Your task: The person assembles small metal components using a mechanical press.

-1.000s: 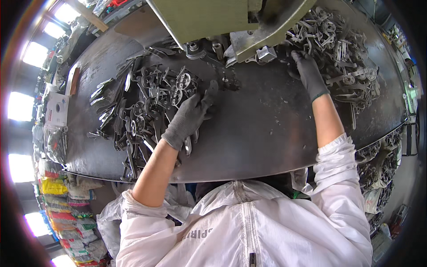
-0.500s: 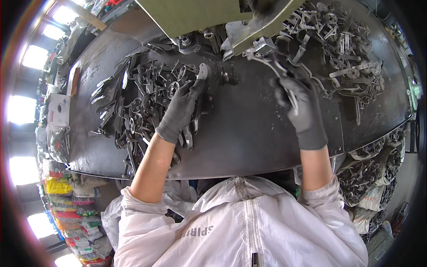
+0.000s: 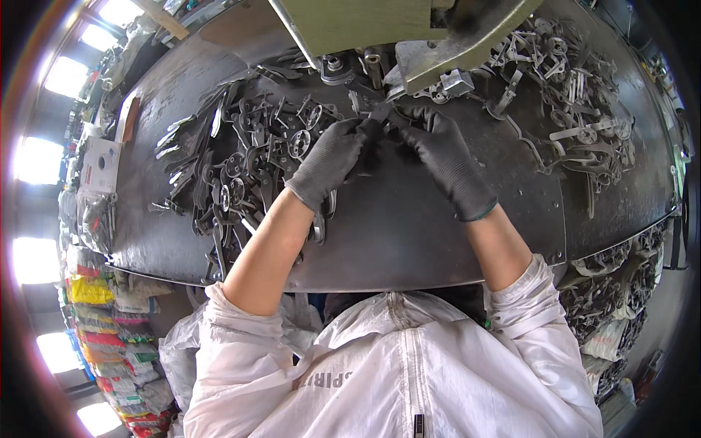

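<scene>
My left hand (image 3: 334,159), in a dark grey knit glove, is closed on the lower part of a dark flat metal lever (image 3: 380,112). The lever's rounded end sticks up past my fingertips, below the press head. My right hand (image 3: 444,155), gloved alike, faces it just to the right with the thumb and fingers pinched together. What they pinch is too small and dark to make out. A heap of dark metal levers with ring-shaped parts (image 3: 241,157) lies beside my left wrist.
A green press machine (image 3: 372,29) overhangs the far middle of the dark metal table (image 3: 409,255). Paler joined metal parts (image 3: 584,109) are piled at the right. A white box (image 3: 100,166) stands at the left edge. Filled sacks (image 3: 95,292) are stacked on the left.
My right hand has moved left to meet the left hand; the long pale metal piece it held is now out of it. My left hand has shifted right with its lever.
</scene>
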A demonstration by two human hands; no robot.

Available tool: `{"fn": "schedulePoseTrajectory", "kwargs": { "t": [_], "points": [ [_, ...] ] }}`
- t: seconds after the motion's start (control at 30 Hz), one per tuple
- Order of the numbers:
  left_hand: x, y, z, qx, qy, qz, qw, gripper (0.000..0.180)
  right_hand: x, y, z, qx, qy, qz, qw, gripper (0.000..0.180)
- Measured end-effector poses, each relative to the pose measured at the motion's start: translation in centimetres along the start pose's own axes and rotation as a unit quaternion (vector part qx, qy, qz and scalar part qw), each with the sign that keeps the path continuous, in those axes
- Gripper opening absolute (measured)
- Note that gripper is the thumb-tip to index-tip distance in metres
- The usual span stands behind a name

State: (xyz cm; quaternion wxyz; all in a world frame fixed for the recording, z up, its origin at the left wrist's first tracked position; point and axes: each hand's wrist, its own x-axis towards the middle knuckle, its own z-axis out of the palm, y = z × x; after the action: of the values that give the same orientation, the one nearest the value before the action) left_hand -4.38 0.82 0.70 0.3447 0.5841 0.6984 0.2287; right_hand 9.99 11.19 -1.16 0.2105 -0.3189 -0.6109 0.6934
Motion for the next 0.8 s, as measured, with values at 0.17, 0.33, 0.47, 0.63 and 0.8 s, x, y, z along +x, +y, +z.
{"fn": "schedulePoseTrajectory", "kwargs": {
  "t": [0.17,0.33,0.47,0.63,0.8],
  "points": [
    [0.5,-1.7,2.2,-0.126,0.076,-0.041,0.988,0.024,1.3,3.3,-0.2,-0.038,-0.014,-0.066,0.997,0.027],
    [-2.6,0.8,-1.3,0.094,0.251,-0.086,0.96,0.021,-0.2,2.7,-1.0,0.084,-0.06,-0.034,0.994,0.026],
    [-7.9,-5.0,-8.6,0.152,0.372,-0.136,0.906,0.022,-0.5,1.6,-0.4,0.047,0.001,0.036,0.998,0.027],
    [-17.0,-19.0,-15.1,0.403,0.32,-0.355,0.781,0.024,-0.5,1.5,0.0,0.06,-0.026,0.015,0.998,0.027],
    [-18.8,-23.6,-15.2,0.383,0.183,-0.421,0.802,0.027,-1.8,-0.4,-0.6,0.063,-0.036,0.028,0.997,0.029]
  ]
}}
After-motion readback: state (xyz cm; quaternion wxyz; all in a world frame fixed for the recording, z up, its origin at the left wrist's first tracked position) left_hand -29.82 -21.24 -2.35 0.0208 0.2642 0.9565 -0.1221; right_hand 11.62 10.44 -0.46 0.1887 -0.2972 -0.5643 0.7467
